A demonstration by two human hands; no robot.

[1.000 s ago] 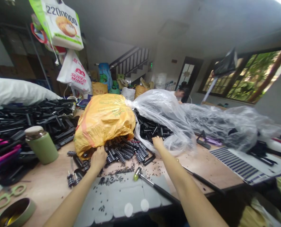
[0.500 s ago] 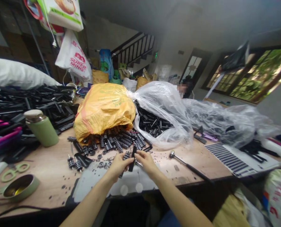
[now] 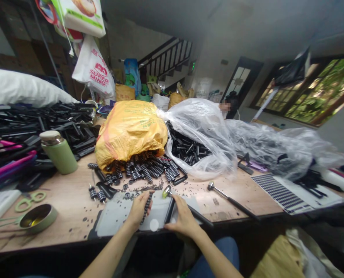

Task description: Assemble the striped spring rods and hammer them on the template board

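My left hand (image 3: 139,208) is closed around a black rod with pale ribs (image 3: 146,206), held slanted above the front of the grey mat (image 3: 110,220). My right hand (image 3: 185,217) has its thumb and fingers around a smooth black tube (image 3: 169,210) at the mat's right side. Beneath that hand lies a small hammer (image 3: 202,217); its yellow-tipped head shows past my fingertips and its black handle points right. Just beyond both hands, many similar ribbed rods (image 3: 143,166) spill from a yellow sack (image 3: 131,131).
A clear plastic bag (image 3: 200,170) holds black tubes. Another hammer (image 3: 232,200) lies to the right, near a striped sheet (image 3: 282,195). On the left are a green flask (image 3: 58,152), a round pan (image 3: 38,218) and scissors (image 3: 29,201). Small black bits dot the table.
My hands have moved apart. The right has brought the black tube down and to the right, beside the hammer, while the left keeps the ribbed rod.
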